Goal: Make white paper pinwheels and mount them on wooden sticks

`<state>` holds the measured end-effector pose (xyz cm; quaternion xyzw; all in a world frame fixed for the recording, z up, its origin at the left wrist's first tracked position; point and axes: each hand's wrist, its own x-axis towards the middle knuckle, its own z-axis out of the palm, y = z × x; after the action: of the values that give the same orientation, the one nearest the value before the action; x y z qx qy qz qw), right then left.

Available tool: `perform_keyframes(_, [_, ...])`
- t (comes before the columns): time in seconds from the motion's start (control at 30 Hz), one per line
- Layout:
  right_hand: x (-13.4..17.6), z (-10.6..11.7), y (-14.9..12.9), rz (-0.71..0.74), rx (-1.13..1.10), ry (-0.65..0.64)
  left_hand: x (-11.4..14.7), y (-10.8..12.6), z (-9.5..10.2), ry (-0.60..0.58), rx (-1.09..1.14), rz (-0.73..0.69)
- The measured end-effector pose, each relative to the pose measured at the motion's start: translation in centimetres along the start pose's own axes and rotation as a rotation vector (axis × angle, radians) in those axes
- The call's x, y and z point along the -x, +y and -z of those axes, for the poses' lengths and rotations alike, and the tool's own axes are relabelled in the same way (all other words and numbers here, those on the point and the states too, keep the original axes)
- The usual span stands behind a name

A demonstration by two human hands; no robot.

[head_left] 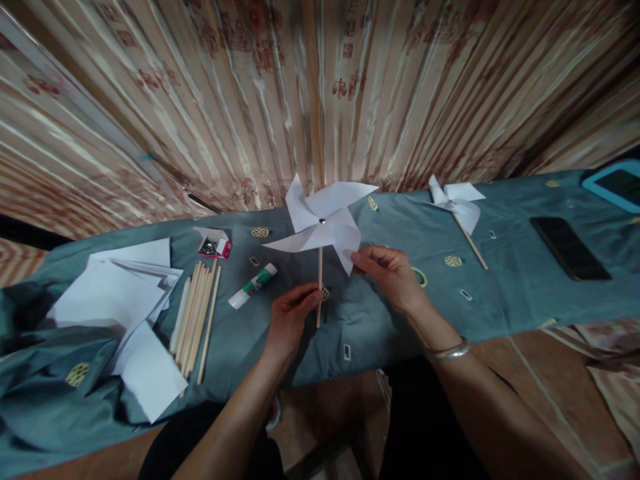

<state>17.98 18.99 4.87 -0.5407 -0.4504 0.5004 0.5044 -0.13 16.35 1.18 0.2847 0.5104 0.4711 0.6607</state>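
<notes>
A white paper pinwheel [327, 230] stands upright over the table, a round metal pin at its centre. Its thin wooden stick [321, 267] is pinched between the thumb and fingers of my left hand [295, 313], with the stick's lower end showing below the grip. My right hand [387, 270] is closed on the tip of the lower right paper blade. Just left of my left hand lies a glue stick [253, 285] with a green label. Part of a green ring [421, 277] shows behind my right hand.
Several wooden sticks [197, 317] and stacked white paper sheets [107, 293] lie left, near a small open box [214, 245] of metal pins. Another pinwheel [457, 203], a black phone [570, 248] and a blue-framed device [615, 185] lie right. A curtain [320, 87] hangs behind the cloth-covered table [400, 340].
</notes>
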Motion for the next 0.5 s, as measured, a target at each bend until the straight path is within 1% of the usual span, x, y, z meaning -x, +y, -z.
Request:
perform_keyframes(0.3, [0.6, -1.2, 0.4, -0.010, 0.025, -0.089, 0.1, 0.0, 0.0, -0.017, -0.011, -0.020])
perform_keyframes(0.5, [0.7, -1.9, 1.2, -0.011, 0.007, -0.083, 0.1, -0.1, 0.0, 0.005, -0.015, -0.020])
